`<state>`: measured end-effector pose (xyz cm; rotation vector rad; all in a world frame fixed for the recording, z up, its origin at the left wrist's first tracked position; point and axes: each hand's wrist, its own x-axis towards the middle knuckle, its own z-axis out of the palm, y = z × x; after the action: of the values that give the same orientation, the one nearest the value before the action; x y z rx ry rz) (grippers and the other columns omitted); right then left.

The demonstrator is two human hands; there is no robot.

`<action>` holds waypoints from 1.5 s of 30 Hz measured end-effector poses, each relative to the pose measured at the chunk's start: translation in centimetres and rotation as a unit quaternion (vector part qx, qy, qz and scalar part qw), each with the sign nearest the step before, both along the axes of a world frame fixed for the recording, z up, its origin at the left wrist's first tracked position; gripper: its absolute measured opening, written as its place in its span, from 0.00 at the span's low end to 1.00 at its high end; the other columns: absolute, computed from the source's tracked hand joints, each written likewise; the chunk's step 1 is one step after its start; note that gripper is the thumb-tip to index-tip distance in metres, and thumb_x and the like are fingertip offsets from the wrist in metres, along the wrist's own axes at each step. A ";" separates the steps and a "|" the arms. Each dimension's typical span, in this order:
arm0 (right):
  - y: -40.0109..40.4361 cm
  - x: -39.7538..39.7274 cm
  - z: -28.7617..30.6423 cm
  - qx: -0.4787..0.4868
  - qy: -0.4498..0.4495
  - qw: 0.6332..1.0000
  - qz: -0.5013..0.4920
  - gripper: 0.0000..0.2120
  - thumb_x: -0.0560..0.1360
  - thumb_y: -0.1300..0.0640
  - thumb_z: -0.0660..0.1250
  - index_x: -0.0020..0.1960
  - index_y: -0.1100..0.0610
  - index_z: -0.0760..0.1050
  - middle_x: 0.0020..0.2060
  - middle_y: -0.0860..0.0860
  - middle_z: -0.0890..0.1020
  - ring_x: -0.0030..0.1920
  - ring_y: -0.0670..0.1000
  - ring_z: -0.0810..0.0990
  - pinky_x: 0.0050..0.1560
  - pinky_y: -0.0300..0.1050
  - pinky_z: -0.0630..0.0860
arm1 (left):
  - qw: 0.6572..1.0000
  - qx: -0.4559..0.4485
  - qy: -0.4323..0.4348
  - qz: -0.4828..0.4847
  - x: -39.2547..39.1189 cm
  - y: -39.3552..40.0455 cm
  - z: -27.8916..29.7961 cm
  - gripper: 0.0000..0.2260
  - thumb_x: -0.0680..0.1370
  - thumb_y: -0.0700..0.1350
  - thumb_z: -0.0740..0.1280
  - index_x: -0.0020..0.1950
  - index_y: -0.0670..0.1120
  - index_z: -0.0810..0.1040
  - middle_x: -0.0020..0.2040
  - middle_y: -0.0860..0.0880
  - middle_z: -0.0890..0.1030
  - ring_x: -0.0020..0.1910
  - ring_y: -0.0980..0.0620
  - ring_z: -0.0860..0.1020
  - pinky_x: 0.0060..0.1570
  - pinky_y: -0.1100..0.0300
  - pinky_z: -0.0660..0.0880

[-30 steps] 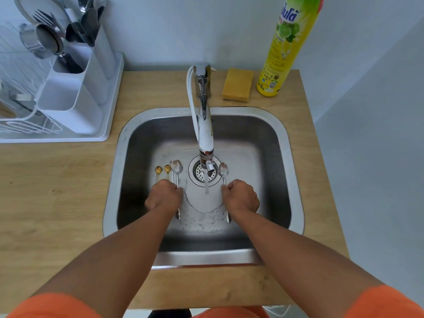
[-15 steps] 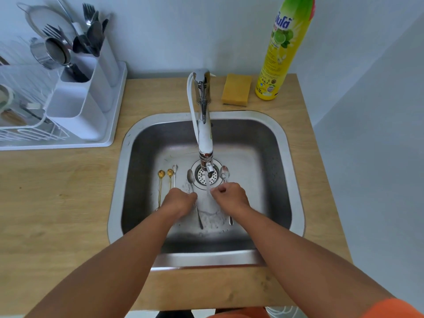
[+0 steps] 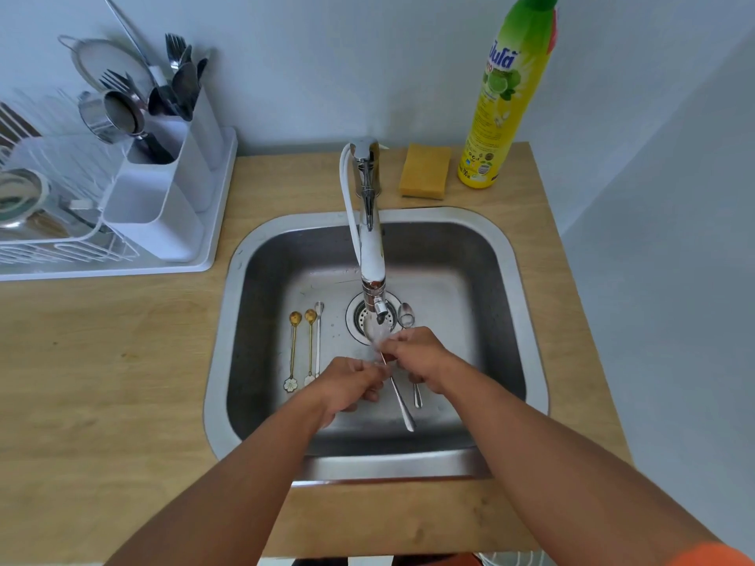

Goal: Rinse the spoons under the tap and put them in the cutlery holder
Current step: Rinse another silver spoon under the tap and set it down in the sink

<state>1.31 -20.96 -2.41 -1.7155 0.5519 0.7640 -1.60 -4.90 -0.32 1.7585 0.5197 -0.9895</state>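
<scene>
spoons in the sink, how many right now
5. Two gold spoons and a thin silver one lie at left; one is held under the tap; one lies right of the drain. Hands may hide more.

Sink (image 3: 228, 341) centre of counter (image 3: 102, 381); cutlery holder (image 3: 163, 198) behind-left; sponge (image 3: 423, 170), bottle (image 3: 502, 108) behind-right

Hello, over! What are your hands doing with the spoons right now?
Both hands, left hand and right hand, hold one spoon under the tap. Four spoons wait in sink. Nothing in the way.
</scene>
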 end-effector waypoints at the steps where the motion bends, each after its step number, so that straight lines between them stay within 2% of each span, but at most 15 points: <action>1: -0.1 0.0 0.1 -0.022 -0.018 0.999 0.016 0.07 0.76 0.53 0.74 0.41 0.55 0.84 0.36 0.50 0.85 0.28 0.47 0.72 0.26 0.37 0.65 | 1.000 0.005 -0.003 -0.012 0.0 0.1 0.1 0.09 0.78 0.52 0.74 0.48 0.47 0.84 0.39 0.52 0.83 0.34 0.58 0.80 0.36 0.60 0.68; 4: -0.5 -0.1 0.3 -0.091 -0.081 0.990 0.073 0.10 0.77 0.54 0.72 0.39 0.57 0.84 0.35 0.51 0.86 0.35 0.46 0.80 0.41 0.42 0.76 | 0.998 0.032 -0.042 0.021 0.5 0.3 0.3 0.07 0.79 0.47 0.71 0.52 0.46 0.86 0.45 0.50 0.85 0.37 0.56 0.80 0.34 0.63 0.69; 8: -1.0 -0.4 1.1 -0.144 -0.107 0.974 0.140 0.12 0.79 0.50 0.70 0.39 0.54 0.82 0.37 0.47 0.85 0.41 0.48 0.83 0.46 0.47 0.79 | 0.978 0.034 -0.147 0.141 1.8 -0.1 0.5 0.03 0.79 0.49 0.74 0.49 0.52 0.83 0.48 0.52 0.85 0.45 0.52 0.82 0.39 0.62 0.74; 12: -1.1 -0.6 2.3 -0.188 -0.130 0.953 0.201 0.14 0.80 0.48 0.68 0.40 0.55 0.81 0.37 0.49 0.85 0.41 0.53 0.83 0.46 0.51 0.80 | 0.963 0.074 -0.226 0.123 2.3 -1.0 0.3 0.09 0.73 0.52 0.80 0.42 0.55 0.81 0.39 0.56 0.85 0.37 0.63 0.81 0.34 0.72 0.74; 15: -1.1 -0.9 2.9 -0.213 -0.136 0.942 0.223 0.15 0.81 0.47 0.66 0.41 0.55 0.80 0.37 0.50 0.84 0.41 0.54 0.83 0.46 0.51 0.80 | 0.949 0.122 -0.255 0.142 2.1 -1.5 -0.2 0.08 0.74 0.49 0.79 0.37 0.55 0.83 0.32 0.58 0.84 0.31 0.65 0.80 0.32 0.69 0.73; 18: -1.3 -1.1 3.1 -0.208 -0.131 0.947 0.208 0.15 0.81 0.48 0.65 0.41 0.56 0.80 0.38 0.51 0.84 0.43 0.55 0.83 0.47 0.52 0.80 | 0.946 0.101 -0.242 0.190 1.6 -1.7 -0.3 0.07 0.78 0.48 0.75 0.40 0.55 0.85 0.34 0.56 0.85 0.35 0.62 0.82 0.35 0.68 0.74; 21: -1.4 -1.3 3.3 -0.202 -0.131 0.950 0.197 0.15 0.80 0.49 0.65 0.40 0.57 0.78 0.38 0.51 0.84 0.43 0.56 0.83 0.45 0.52 0.80 | 0.949 0.049 -0.199 0.240 0.9 -1.8 -0.3 0.04 0.81 0.48 0.72 0.47 0.54 0.85 0.43 0.51 0.87 0.44 0.54 0.84 0.46 0.59 0.80; 25: -1.4 -1.7 3.4 -0.209 -0.133 0.949 0.197 0.14 0.81 0.49 0.64 0.40 0.56 0.78 0.38 0.50 0.84 0.43 0.55 0.83 0.47 0.53 0.80 | 0.949 -0.016 -0.160 0.271 0.2 -1.8 -0.5 0.05 0.79 0.42 0.74 0.51 0.53 0.85 0.48 0.50 0.87 0.47 0.54 0.84 0.51 0.57 0.80; 29: -1.1 -2.1 3.5 -0.212 -0.136 0.946 0.204 0.13 0.81 0.47 0.66 0.43 0.54 0.79 0.39 0.48 0.84 0.43 0.53 0.83 0.46 0.51 0.79 | 0.955 -0.012 -0.160 0.248 0.0 -2.4 -0.7 0.05 0.76 0.44 0.78 0.51 0.49 0.86 0.46 0.50 0.87 0.45 0.54 0.83 0.47 0.58 0.78; 31: -0.9 -2.1 3.6 -0.214 -0.144 0.944 0.207 0.14 0.81 0.47 0.66 0.41 0.55 0.78 0.38 0.49 0.84 0.43 0.54 0.83 0.45 0.51 0.79 | 0.950 0.013 -0.165 0.264 0.4 -2.8 -0.6 0.02 0.79 0.46 0.74 0.50 0.49 0.86 0.44 0.50 0.86 0.42 0.53 0.82 0.43 0.58 0.77; 33: -0.8 -1.9 3.6 -0.206 -0.146 0.946 0.201 0.14 0.81 0.48 0.66 0.41 0.54 0.78 0.38 0.49 0.84 0.43 0.54 0.83 0.46 0.51 0.79 | 0.949 0.039 -0.175 0.258 0.8 -3.1 -0.4 0.08 0.83 0.49 0.69 0.45 0.53 0.85 0.42 0.50 0.85 0.40 0.52 0.82 0.40 0.56 0.77; 36: -1.0 -1.7 3.6 -0.199 -0.146 0.949 0.194 0.13 0.81 0.48 0.65 0.43 0.54 0.80 0.38 0.49 0.84 0.43 0.55 0.83 0.46 0.53 0.80 | 0.953 0.034 -0.172 0.247 1.0 -3.0 -0.3 0.12 0.84 0.51 0.66 0.44 0.52 0.84 0.42 0.50 0.85 0.42 0.53 0.82 0.45 0.53 0.79; 39: -1.2 -1.5 3.5 -0.190 -0.147 0.954 0.181 0.13 0.80 0.49 0.65 0.41 0.54 0.79 0.36 0.49 0.83 0.43 0.56 0.83 0.46 0.52 0.80 | 0.956 -0.036 -0.126 0.262 0.9 -2.4 -0.5 0.10 0.85 0.49 0.65 0.52 0.50 0.85 0.45 0.49 0.84 0.44 0.53 0.81 0.49 0.54 0.80; 42: -1.6 -1.4 3.4 -0.155 -0.153 0.960 0.174 0.12 0.80 0.51 0.65 0.41 0.55 0.80 0.37 0.50 0.84 0.42 0.56 0.83 0.47 0.56 0.80 | 0.938 -0.157 -0.052 0.305 0.6 -1.3 -0.7 0.09 0.85 0.45 0.65 0.58 0.47 0.85 0.42 0.51 0.83 0.40 0.55 0.80 0.44 0.56 0.81; 45: -1.9 -1.4 3.3 -0.135 -0.168 0.957 0.194 0.11 0.80 0.51 0.66 0.43 0.55 0.80 0.38 0.49 0.84 0.41 0.54 0.82 0.48 0.57 0.80 | 0.943 -0.177 -0.025 0.279 0.5 -0.6 -0.9 0.10 0.85 0.48 0.65 0.60 0.48 0.85 0.41 0.53 0.83 0.34 0.57 0.77 0.41 0.58 0.80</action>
<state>-0.12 -22.81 0.88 -2.1915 0.0825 0.6639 -1.07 -5.46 -1.22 1.2088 0.7088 -0.5866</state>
